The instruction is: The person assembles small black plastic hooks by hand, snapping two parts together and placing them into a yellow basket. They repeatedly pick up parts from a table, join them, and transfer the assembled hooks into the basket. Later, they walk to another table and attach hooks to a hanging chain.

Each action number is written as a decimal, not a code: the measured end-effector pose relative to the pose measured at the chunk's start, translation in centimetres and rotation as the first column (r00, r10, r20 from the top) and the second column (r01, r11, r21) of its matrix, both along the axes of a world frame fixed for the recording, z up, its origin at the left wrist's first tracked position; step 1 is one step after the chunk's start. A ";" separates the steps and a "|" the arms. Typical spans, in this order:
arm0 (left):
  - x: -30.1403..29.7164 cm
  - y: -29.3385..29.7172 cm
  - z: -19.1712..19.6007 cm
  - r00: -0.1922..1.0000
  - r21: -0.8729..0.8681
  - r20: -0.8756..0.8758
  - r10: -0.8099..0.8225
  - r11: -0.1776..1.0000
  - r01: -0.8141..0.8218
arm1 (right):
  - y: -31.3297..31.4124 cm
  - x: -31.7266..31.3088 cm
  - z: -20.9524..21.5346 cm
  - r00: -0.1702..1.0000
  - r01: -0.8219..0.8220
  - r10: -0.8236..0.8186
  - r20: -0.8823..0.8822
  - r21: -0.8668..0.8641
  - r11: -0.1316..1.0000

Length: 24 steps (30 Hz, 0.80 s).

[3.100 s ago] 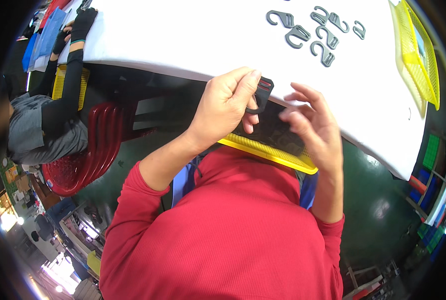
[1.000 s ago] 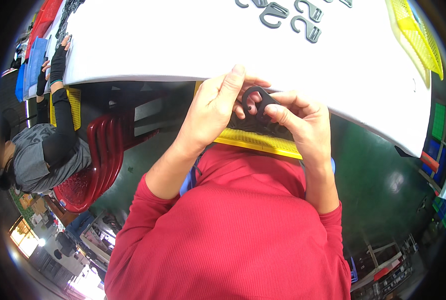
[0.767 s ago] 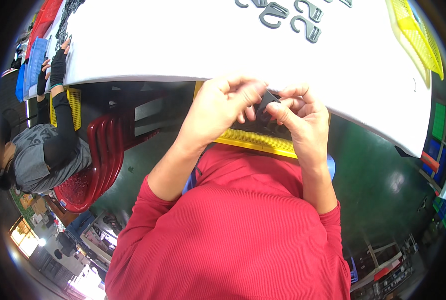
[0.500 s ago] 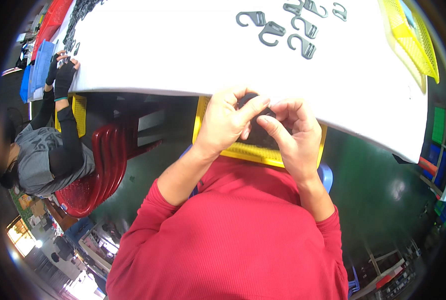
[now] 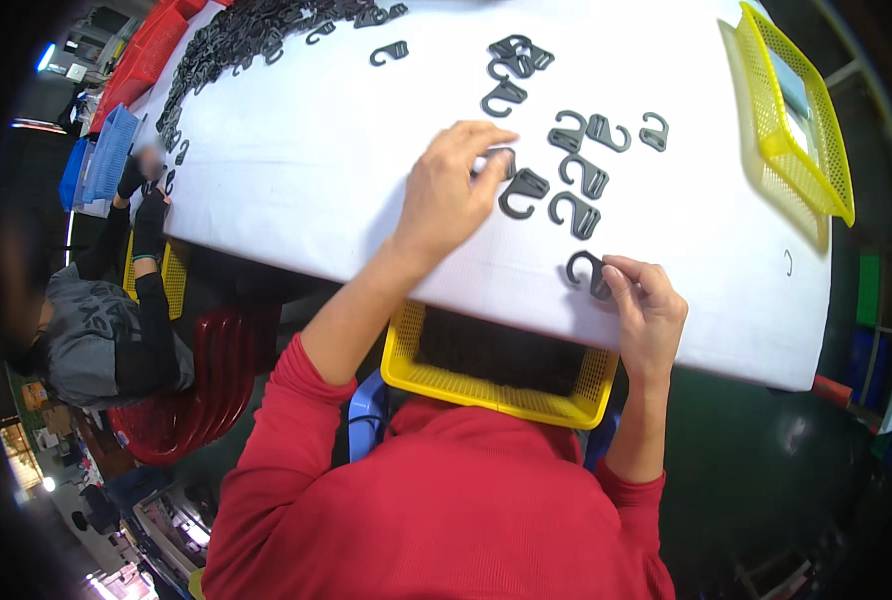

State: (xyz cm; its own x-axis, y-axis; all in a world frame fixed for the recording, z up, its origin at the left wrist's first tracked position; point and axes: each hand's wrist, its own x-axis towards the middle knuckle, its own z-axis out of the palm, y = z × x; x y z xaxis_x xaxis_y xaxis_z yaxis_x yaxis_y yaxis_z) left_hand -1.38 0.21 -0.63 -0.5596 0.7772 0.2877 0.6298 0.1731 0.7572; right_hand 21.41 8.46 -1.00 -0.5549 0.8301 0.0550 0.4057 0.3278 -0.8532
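Note:
With thumb and fingertips, my left hand [image 5: 446,190] closes round a black plastic hook [image 5: 507,160] at the left of a loose group on the white table [image 5: 346,180]. Part of that hook is hidden by the fingers. My right hand [image 5: 651,310], nearer the table's front edge, pinches another black plastic hook [image 5: 584,270] by its slotted end; its curved end points left. Between my hands lie several similar hooks [image 5: 573,215], flat and apart from my fingers. Below the table edge, a yellow basket [image 5: 496,398] in front of my body contains dark pieces.
A large pile of black hooks [image 5: 236,50] covers the table's far left. At the right stands a yellow basket [image 5: 811,170] with a pale blue item inside. Another person [image 5: 106,330] works at the left, beside stacked red chairs [image 5: 216,390] and a blue basket [image 5: 111,150].
My hands were together over the yellow basket, working on a dark piece. Now they are apart: the left has reached forward to a hook, the right holds one over the table. The view has shifted.

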 end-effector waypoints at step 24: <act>-12.2 10.6 -3.2 0.839 -0.076 -0.540 -0.071 0.996 0.036 | 2.0 -0.9 -1.4 0.999 0.044 -0.035 -0.032 0.359 0.932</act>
State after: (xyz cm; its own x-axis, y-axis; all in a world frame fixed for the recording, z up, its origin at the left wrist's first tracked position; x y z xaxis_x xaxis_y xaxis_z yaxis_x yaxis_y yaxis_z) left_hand -13.61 10.82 -3.87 -0.2853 0.8271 0.4843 0.9458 0.1610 0.2821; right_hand 20.46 10.47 -2.40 -0.5168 0.7736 0.3666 0.4050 0.5982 -0.6914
